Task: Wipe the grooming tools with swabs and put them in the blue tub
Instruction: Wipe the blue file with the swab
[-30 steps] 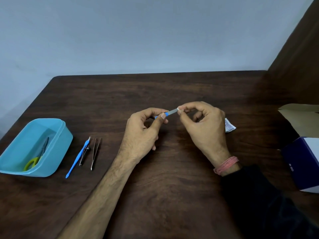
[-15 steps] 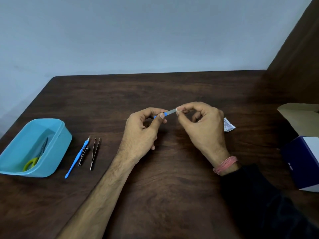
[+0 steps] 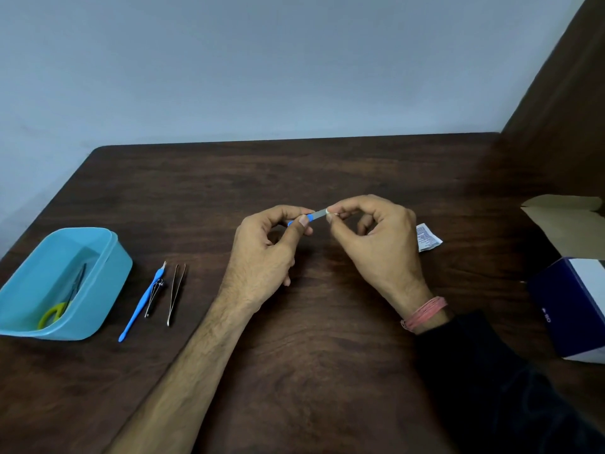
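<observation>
At the near edge of the table [image 3: 311, 371], your two forearms converge toward the centre, where both hands meet above the wood. Your left hand [image 3: 262, 253] pinches the blue handle of a small nail file [image 3: 317, 214] between thumb and forefinger, the other fingers curled underneath. The file's long axis runs nearly level from left to right, rising slightly toward its grey blade end. That end meets your right hand [image 3: 376, 240], whose thumb and forefinger close on a small white swab [image 3: 331, 213] pressed around the blade tip; how much of the swab wraps the blade cannot be told. Judged from this, the wipe is in progress, and the stroke must travel along the file's axis, toward or away from the left thumb.

To the left, well apart from the hands, three tools lie side by side and roughly parallel: a blue-handled pusher [image 3: 140, 306], a nail clipper [image 3: 154, 298] touching it, and tweezers [image 3: 176, 293] just beside. Further left stands the blue tub [image 3: 111, 283], already holding scissors [image 3: 62, 304]. Your left hand is the nearer one to it.

Behind the right hand lies a torn sachet [image 3: 427, 239]; a box [image 3: 569, 306] stands at the far right.
</observation>
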### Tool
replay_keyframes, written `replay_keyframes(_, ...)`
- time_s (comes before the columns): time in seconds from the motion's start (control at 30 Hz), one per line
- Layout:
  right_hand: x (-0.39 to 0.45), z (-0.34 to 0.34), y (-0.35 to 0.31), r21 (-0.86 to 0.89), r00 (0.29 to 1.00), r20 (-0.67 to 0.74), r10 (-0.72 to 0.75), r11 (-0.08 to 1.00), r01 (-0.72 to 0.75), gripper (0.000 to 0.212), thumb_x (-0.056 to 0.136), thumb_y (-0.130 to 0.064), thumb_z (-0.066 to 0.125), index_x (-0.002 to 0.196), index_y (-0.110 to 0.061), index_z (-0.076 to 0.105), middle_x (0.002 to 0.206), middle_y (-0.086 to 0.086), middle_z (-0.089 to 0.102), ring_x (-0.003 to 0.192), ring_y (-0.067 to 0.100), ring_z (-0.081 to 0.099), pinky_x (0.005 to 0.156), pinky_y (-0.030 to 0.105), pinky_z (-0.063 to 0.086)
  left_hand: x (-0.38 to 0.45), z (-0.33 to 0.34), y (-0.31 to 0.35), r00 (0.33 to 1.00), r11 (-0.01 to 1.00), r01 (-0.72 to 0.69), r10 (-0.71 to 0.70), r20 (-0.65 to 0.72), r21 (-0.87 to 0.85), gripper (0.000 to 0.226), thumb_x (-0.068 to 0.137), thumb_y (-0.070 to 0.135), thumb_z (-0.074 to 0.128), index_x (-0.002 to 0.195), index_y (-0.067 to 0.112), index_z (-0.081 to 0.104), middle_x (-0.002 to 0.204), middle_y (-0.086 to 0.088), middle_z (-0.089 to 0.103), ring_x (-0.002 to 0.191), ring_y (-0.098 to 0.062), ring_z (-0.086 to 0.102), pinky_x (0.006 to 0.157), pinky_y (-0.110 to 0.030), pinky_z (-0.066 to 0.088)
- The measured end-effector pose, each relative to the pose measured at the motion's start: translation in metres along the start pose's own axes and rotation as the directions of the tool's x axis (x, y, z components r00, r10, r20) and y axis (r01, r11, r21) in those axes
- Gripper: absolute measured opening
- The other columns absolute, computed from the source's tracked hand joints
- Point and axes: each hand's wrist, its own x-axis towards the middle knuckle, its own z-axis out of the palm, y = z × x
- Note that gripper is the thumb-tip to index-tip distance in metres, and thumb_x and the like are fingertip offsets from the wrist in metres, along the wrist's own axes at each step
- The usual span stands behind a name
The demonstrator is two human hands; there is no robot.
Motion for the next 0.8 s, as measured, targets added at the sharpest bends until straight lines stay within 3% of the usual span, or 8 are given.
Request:
replay_keyframes(0.13,0.0012,0.0001,0.0011,0.008,1.000,-0.014,0.005,1.000,-0.005,0.011,0.090,-0.016,0.088,0.096,-0.024,0.086,0.085,-0.014,0.077,0.050,0.017,0.054,0.050,0.023,0.043,-0.0002,0.0007,0.0009,1.000,1.000,0.002,-0.002,0.002,0.000,0.014,0.110,0.027,0.069,0.112,0.030,0.083,0.098,0.006,0.080,0.052,-0.014,0.054,0.038,-0.025,0.045)
replay_keyframes(0.33,0.0004,0.0011,-0.0005,0.018,1.000,-0.008,-0.010,1.000,0.010,0.011,0.089,-0.015,0.088,0.095,-0.024,0.086,0.085,-0.014,0.077,0.050,0.019,0.053,0.048,0.036,0.047,0.0000,0.0005,0.0004,1.000,1.000,-0.002,0.002,0.006,-0.002,0.014,0.110,0.026,0.070,0.112,0.029,0.083,0.097,0.007,0.080,0.052,-0.014,0.054,0.038,-0.025,0.045)
replay_keyframes(0.63,-0.0001,0.0023,-0.0037,-0.007,0.999,0.001,-0.054,0.999,0.054,0.012,0.088,-0.013,0.087,0.092,-0.024,0.086,0.086,-0.014,0.076,0.050,0.019,0.052,0.052,0.024,0.041,0.0015,0.0000,-0.0023,1.000,1.000,-0.020,0.020,0.010,0.000,0.015,0.110,0.026,0.069,0.110,0.031,0.084,0.097,0.007,0.079,0.051,-0.011,0.053,0.039,-0.025,0.045)
replay_keyframes(0.8,-0.0014,0.0023,-0.0038,-0.026,0.996,0.026,-0.084,0.996,0.085,0.011,0.088,-0.016,0.087,0.093,-0.026,0.086,0.086,-0.014,0.076,0.051,0.018,0.053,0.053,0.025,0.042,0.0008,0.0008,-0.0027,0.999,0.999,-0.031,0.031,0.010,0.007,0.015,0.110,0.026,0.069,0.109,0.031,0.084,0.096,0.008,0.079,0.049,-0.012,0.053,0.038,-0.025,0.044)
